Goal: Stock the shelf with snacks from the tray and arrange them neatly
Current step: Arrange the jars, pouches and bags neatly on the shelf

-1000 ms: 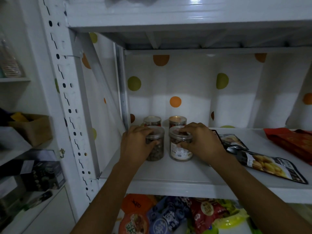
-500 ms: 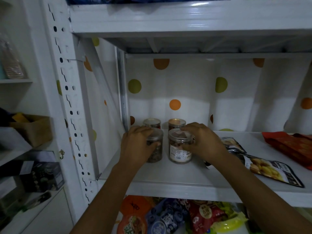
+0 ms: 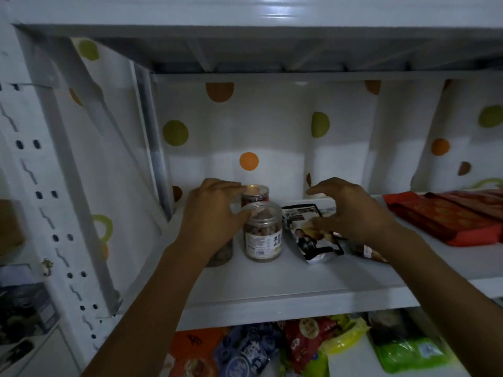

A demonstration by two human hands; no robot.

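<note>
On the white shelf (image 3: 272, 284) stand clear plastic snack jars. My left hand (image 3: 212, 221) wraps over the left front jar (image 3: 221, 254), hiding most of it. Beside it the right front jar (image 3: 262, 232) stands free, with a white label. Behind these I see a rear jar (image 3: 254, 193) with a gold lid. My right hand (image 3: 351, 210) hovers with fingers spread above a black snack pouch (image 3: 313, 238) that lies flat on the shelf. A second pouch (image 3: 367, 253) pokes out under my right wrist.
Red packets (image 3: 462, 216) lie flat at the right of the shelf. A dotted white sheet (image 3: 272, 131) lines the back. The perforated upright (image 3: 54, 213) stands at left. Below the shelf lie several colourful snack bags (image 3: 272, 346) and a green packet (image 3: 408, 352).
My right hand has let go of the right front jar and moved right, over the black pouch. My left hand stays on the left front jar.
</note>
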